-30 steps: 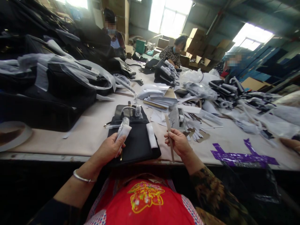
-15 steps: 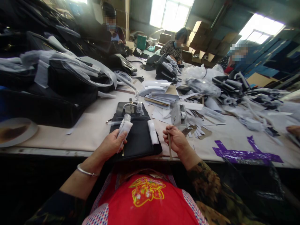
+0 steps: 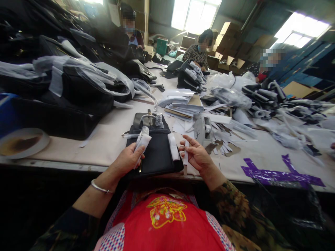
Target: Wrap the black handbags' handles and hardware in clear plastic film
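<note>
my left hand clamps a wrap over the bag, my right hand a strip near the table's edge, windows beyond.

- Left hand, bare, left of frame centre: thumb laid over curled fingers, gripping.
- Left forearm, slanting up from lower left; smooth silver-coloured bangle around it; dark sleeve behind.
- Right hand, bare, right of centre: thumb and fingers pinching, index finger outstretched.
- Right forearm, slanting up-left from a brown-green camouflage-patterned sleeve.
</note>
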`<state>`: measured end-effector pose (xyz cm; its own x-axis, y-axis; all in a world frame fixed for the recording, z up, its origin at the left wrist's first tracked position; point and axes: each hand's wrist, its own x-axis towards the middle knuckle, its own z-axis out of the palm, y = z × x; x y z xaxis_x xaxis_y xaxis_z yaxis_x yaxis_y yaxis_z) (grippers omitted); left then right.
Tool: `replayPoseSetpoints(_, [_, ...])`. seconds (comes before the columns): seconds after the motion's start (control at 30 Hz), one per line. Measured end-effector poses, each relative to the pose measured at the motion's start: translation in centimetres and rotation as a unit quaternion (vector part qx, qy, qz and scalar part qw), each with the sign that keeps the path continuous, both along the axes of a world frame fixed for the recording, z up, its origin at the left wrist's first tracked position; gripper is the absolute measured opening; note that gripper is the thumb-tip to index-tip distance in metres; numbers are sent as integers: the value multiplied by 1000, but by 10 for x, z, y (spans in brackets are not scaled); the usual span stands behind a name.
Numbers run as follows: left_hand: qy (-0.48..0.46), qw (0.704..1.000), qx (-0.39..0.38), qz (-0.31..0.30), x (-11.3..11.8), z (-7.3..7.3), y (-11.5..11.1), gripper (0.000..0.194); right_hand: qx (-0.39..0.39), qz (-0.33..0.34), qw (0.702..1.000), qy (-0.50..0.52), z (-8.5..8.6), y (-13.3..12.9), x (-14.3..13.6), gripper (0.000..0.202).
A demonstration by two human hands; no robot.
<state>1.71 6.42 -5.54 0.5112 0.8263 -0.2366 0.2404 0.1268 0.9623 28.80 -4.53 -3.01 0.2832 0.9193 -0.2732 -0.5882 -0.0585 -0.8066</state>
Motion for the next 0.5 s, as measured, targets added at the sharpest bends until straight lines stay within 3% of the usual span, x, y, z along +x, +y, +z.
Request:
replayPoseSetpoints(0.07, [-2, 1000, -2, 1, 0, 2, 0, 52, 2, -16, 1000, -17, 3, 1, -4, 59])
replayPoseSetpoints(0.23, [-11, 1000, -4, 0, 0, 1, 0, 53, -36, -4, 998, -46, 7, -1, -19, 29])
replayPoseSetpoints(0.5, [-57, 997, -56, 8, -2, 4, 0, 57, -32, 100, 993, -53, 20, 0, -46, 45])
